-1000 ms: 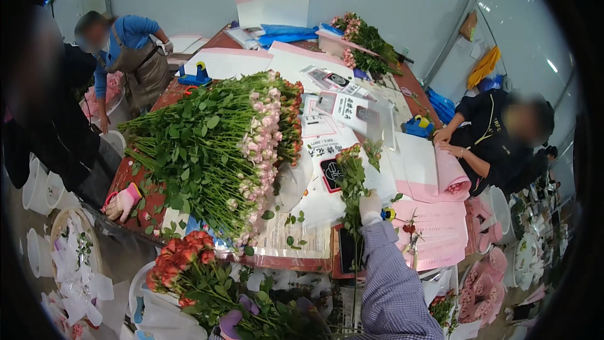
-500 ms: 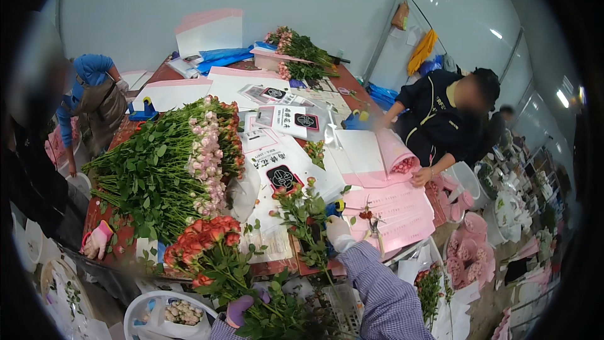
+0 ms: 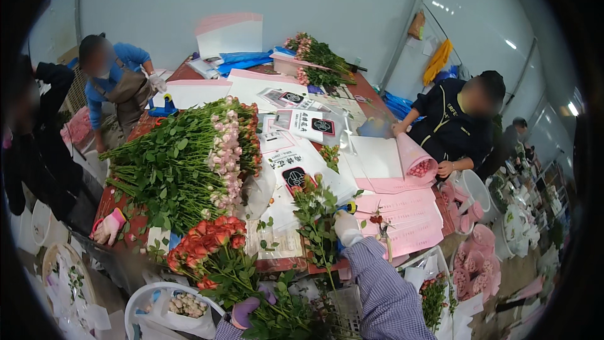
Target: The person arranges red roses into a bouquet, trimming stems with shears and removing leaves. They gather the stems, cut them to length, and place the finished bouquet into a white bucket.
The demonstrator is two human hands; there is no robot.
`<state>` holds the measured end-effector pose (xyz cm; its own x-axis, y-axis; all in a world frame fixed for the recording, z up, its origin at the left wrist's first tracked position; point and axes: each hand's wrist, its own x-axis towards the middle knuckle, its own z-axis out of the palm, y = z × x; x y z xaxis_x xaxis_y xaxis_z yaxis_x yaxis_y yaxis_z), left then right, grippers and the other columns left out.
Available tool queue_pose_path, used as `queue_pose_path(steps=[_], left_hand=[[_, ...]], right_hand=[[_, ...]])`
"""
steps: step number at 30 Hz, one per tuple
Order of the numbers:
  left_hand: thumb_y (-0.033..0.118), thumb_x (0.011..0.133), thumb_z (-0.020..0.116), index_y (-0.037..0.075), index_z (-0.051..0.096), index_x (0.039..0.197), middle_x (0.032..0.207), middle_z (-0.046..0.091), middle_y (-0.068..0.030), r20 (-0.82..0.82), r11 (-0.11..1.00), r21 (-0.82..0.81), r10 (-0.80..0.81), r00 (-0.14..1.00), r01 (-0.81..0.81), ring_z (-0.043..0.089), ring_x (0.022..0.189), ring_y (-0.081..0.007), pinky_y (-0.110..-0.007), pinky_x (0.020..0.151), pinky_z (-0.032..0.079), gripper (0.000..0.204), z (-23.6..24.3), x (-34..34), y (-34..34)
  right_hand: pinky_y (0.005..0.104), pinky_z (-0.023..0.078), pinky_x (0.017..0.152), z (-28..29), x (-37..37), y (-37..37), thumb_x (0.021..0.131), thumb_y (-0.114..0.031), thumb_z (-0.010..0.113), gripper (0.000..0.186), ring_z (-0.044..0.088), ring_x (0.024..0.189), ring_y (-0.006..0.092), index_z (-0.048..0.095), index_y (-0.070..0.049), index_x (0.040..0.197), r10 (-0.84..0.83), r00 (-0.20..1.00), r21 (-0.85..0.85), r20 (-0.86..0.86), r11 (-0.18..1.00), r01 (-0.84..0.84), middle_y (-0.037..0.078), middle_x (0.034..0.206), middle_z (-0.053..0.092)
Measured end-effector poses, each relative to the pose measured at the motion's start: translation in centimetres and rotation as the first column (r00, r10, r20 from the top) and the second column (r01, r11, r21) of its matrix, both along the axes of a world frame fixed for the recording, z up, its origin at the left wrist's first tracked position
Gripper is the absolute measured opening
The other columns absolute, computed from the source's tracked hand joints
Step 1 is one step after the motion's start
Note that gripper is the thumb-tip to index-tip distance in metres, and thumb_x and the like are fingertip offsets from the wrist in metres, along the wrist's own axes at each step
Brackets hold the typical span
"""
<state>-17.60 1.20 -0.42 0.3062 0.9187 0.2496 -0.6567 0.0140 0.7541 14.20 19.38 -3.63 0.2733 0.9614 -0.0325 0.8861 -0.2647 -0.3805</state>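
Observation:
My left hand point(image 3: 245, 312), in a purple glove, is closed around the leafy stems of a bunch of red-orange roses point(image 3: 211, 242) at the table's near edge. The blooms point up and left. My right hand point(image 3: 347, 228), in a white glove, reaches onto the table with curled fingers, beside a blue-and-yellow tape dispenser point(image 3: 346, 208). Just left of it stand green rose stems point(image 3: 316, 220) with a few small blooms. Whatever lies within its fingers is hidden. Pliers-like cutters point(image 3: 385, 239) lie right of that hand, on pink-and-white wrapping sheets point(image 3: 409, 217).
A large pile of pink roses point(image 3: 223, 151) covers the table's left side. White printed bags point(image 3: 308, 123) lie mid-table. Across to the right, a person point(image 3: 450, 119) handles a pink-wrapped bouquet point(image 3: 416, 157); two people stand at left. A white bucket point(image 3: 141, 299) sits below my left hand.
The view has turned slightly left, so the scene sits a little further right. Both my hands keep nearly the same places. The person in blue at left has raised their upper body.

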Motion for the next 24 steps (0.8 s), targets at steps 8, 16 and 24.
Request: queue_pose_path(steps=[8,16,24], left_hand=[[0.006,0.082,0.05,-0.006,0.048,0.088,0.088,0.049,-0.017,0.051,0.997,0.072,-0.019,0.999,0.015,0.049,0.082,-0.0271,-0.041,0.081,0.036,0.014,-1.6,0.5,0.2],[0.002,0.084,0.043,-0.007,0.048,0.105,0.095,0.05,-0.018,0.093,0.953,0.296,-0.103,0.99,0.072,0.048,0.088,-0.0296,-0.047,0.085,0.033,0.023,-1.7,3.5,1.5],[0.009,0.072,0.061,-0.004,0.048,0.09,0.095,0.05,-0.0219,0.014,0.97,0.156,-0.189,0.982,0.184,0.05,0.088,-0.0301,-0.041,0.077,0.042,0.025,-5.3,6.2,2.2]], right_hand=[[0.0212,0.041,0.056,10.5,-2.3,-5.0,0.089,-0.01,0.036,0.021,0.051,0.062,0.0102,0.053,-0.001,0.098,0.074,0.388,0.076,-0.919,0.997,-0.009,0.005,0.073,0.055],[0.022,0.044,0.067,13.5,1.5,-17.5,0.087,-0.02,0.048,0.032,0.054,0.075,0.0114,0.049,0.002,0.11,0.263,0.463,0.197,-0.846,0.962,-0.187,0.005,0.083,0.059],[0.0238,0.042,0.076,16.5,0.1,-21.3,0.082,-0.001,0.044,0.028,0.054,0.085,0.0127,0.05,0.001,0.109,0.174,0.538,0.13,-0.824,0.984,-0.12,0.006,0.096,0.056]])
